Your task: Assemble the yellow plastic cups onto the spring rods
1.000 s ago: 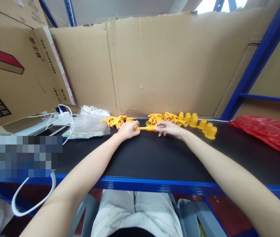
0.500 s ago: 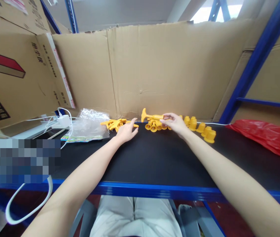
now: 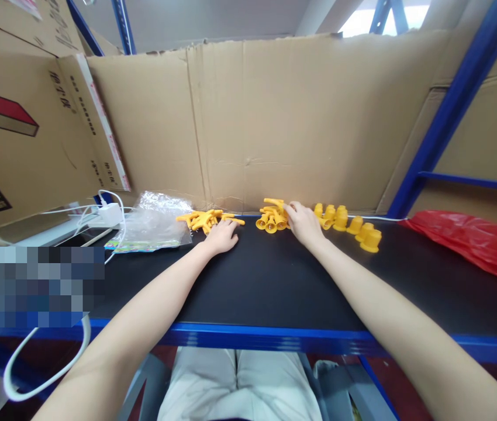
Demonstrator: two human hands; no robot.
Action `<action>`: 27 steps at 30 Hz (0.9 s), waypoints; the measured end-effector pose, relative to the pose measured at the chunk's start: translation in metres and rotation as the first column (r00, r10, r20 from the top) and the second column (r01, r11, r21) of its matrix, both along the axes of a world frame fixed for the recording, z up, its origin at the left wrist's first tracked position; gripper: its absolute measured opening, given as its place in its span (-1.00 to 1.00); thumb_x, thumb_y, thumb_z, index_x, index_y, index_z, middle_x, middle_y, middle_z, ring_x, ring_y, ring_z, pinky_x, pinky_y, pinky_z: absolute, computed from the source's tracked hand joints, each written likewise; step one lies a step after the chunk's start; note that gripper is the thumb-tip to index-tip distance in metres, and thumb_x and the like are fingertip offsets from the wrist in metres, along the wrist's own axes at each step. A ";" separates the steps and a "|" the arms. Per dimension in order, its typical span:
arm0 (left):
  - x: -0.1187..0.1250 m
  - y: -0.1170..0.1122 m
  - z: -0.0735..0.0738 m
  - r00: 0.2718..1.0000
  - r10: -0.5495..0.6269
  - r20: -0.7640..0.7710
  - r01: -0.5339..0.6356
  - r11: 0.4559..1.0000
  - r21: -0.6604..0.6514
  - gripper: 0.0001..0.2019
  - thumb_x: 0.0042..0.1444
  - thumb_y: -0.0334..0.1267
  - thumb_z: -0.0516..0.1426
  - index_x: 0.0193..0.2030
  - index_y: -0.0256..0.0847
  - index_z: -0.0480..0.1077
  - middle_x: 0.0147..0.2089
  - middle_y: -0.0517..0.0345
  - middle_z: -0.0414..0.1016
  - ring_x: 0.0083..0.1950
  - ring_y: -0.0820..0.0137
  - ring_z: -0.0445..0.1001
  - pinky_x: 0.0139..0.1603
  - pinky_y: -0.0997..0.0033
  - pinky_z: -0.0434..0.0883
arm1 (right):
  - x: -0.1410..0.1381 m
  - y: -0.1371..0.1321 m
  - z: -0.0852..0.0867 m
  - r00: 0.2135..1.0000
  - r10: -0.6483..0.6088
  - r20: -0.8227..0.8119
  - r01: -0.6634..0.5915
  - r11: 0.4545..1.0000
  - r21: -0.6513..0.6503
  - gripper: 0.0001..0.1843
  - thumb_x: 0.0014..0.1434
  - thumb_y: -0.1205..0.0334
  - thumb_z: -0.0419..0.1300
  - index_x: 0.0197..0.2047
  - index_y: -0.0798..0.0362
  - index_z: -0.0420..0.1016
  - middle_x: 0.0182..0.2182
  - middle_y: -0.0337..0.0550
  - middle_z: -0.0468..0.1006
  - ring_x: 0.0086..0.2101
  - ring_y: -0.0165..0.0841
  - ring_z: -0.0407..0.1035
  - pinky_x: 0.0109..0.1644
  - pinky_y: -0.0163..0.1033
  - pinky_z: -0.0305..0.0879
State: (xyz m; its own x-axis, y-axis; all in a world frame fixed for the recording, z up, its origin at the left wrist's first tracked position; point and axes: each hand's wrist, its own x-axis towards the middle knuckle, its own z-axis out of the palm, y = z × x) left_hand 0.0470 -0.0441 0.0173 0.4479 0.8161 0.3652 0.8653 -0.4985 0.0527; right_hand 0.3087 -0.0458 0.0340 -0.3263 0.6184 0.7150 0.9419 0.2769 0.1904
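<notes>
My left hand [image 3: 223, 235] rests on the near right edge of a pile of yellow T-shaped plastic handles [image 3: 203, 220], fingers stretched over them and thumb apart. Farther right, my right hand [image 3: 304, 223] has its fingers closed around the right end of a yellow T-handled plastic piece [image 3: 275, 202]. That piece is low over a stack of yellow bell-ended pieces [image 3: 270, 223], whose round mouths face me. The fingers hide its far end, and whether it touches the stack I cannot tell. Several yellow cup-shaped parts [image 3: 340, 218] stand in a line to the right of this hand.
A clear plastic bag [image 3: 154, 222] lies left of the handles, beside a white charger [image 3: 109, 214] with cables. A red plastic bag [image 3: 468, 240] lies at the right. Cardboard [image 3: 301, 128] walls the back of the black table [image 3: 266, 280], and a blue post [image 3: 445, 117] rises at the right.
My right hand has brought the T-handled piece slightly left and down to the stack, turning it. My left hand's fingers have lowered onto the handles.
</notes>
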 end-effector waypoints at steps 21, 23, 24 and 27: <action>0.000 0.003 -0.001 0.997 -0.069 -0.025 0.069 0.998 -0.013 -0.68 0.08 -0.33 -0.05 -0.03 -0.28 0.32 -0.01 -0.06 0.38 0.04 0.24 0.30 0.11 0.19 0.25 | -0.013 -0.002 -0.014 0.996 -0.032 0.087 0.065 0.910 -0.409 -0.32 0.17 0.19 -0.09 0.34 -0.03 -0.20 0.31 -0.19 -0.17 0.27 -0.11 -0.34 0.21 0.29 -0.38; -0.001 0.003 -0.001 0.997 -0.071 -0.023 0.071 0.997 -0.015 -0.68 0.08 -0.33 -0.05 -0.03 -0.27 0.32 -0.01 -0.05 0.38 0.04 0.24 0.29 0.12 0.20 0.25 | -0.012 -0.002 -0.012 0.996 -0.031 0.082 0.064 0.898 -0.435 -0.33 0.19 0.16 -0.12 0.35 -0.05 -0.22 0.31 -0.22 -0.20 0.27 -0.12 -0.38 0.22 0.28 -0.37; -0.001 0.003 -0.001 0.997 -0.072 -0.019 0.072 0.997 -0.016 -0.68 0.08 -0.33 -0.05 -0.03 -0.27 0.32 -0.01 -0.05 0.38 0.05 0.25 0.29 0.12 0.20 0.25 | -0.011 -0.002 -0.011 0.997 -0.032 0.077 0.062 0.899 -0.434 -0.34 0.20 0.15 -0.14 0.35 -0.06 -0.22 0.31 -0.23 -0.20 0.27 -0.12 -0.37 0.22 0.28 -0.36; -0.001 0.003 -0.002 0.997 -0.074 -0.007 0.073 0.997 -0.023 -0.67 0.08 -0.33 -0.05 -0.02 -0.26 0.32 0.00 -0.03 0.38 0.06 0.25 0.28 0.14 0.19 0.23 | -0.005 -0.004 -0.001 0.996 -0.079 0.049 0.091 0.928 -0.362 -0.38 0.21 0.15 -0.15 0.33 -0.04 -0.14 0.31 -0.19 -0.14 0.26 -0.12 -0.30 0.22 0.26 -0.30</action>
State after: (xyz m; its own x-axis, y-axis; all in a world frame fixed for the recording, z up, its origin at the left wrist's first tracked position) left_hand 0.0460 -0.0409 0.0155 0.5099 0.7887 0.3433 0.8268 -0.5596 0.0576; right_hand 0.3037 -0.0498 0.0327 -0.2807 0.8604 0.4253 0.9598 0.2523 0.1230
